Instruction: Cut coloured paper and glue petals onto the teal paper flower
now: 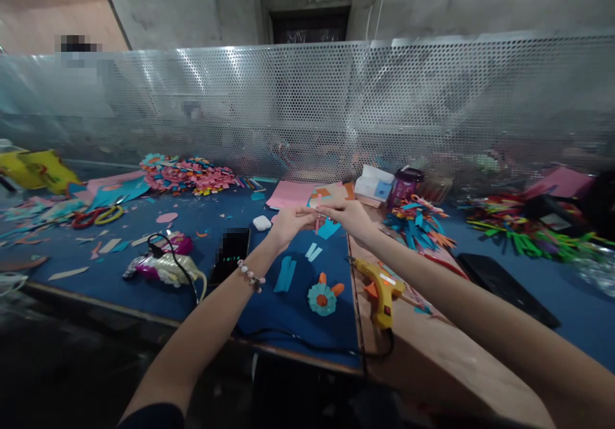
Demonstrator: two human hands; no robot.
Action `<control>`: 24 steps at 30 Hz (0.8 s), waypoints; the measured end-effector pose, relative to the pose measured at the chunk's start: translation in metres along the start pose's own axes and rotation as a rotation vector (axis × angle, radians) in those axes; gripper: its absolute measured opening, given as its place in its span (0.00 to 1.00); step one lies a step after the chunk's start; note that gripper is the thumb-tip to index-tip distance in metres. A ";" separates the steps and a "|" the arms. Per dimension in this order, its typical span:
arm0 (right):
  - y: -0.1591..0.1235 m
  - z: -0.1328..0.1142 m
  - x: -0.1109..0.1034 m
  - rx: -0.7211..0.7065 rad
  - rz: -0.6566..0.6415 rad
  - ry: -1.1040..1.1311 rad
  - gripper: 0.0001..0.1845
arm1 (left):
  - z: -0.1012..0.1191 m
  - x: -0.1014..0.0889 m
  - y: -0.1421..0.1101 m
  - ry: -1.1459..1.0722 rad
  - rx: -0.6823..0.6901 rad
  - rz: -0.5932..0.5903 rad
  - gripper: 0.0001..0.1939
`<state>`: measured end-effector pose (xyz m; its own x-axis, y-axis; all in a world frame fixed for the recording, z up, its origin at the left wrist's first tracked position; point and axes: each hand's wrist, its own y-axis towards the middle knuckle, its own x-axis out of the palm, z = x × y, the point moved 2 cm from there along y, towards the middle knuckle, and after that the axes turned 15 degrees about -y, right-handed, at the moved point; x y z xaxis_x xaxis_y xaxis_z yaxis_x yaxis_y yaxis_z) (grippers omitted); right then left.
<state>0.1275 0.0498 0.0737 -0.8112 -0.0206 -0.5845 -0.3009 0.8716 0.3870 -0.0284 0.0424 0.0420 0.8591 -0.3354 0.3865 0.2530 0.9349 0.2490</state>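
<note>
Both my arms stretch out over the blue table (192, 224). My left hand (287, 222) and my right hand (346, 214) meet above it, fingers pinched together on a small pink paper strip (318, 221) held between them. Under the hands lie teal paper pieces (286, 273) and a small teal and orange paper flower (323, 297). A yellow glue gun (380, 285) lies just right of the flower, its black cord running to the table's front edge. A bead bracelet sits on my left wrist.
A phone (232, 252) and a white earbud case (262, 222) lie left of my hands. Another glue gun (163, 267), scissors (96, 216) and heaps of paper flowers (189, 174) are further left. A purple jar (404, 187), coloured paper strips (523, 230) and a perforated metal screen (307, 109) stand behind.
</note>
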 end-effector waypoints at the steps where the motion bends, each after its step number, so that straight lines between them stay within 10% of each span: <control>1: 0.000 0.001 0.000 0.027 -0.032 0.027 0.19 | 0.000 0.000 0.000 0.007 0.003 -0.006 0.19; 24: -0.004 0.001 0.000 0.070 -0.153 0.355 0.16 | -0.007 -0.001 -0.001 -0.135 -0.140 -0.230 0.18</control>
<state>0.1294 0.0472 0.0713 -0.8864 -0.3103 -0.3436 -0.4067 0.8765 0.2575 -0.0259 0.0429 0.0352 0.7075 -0.5438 0.4514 0.5012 0.8364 0.2222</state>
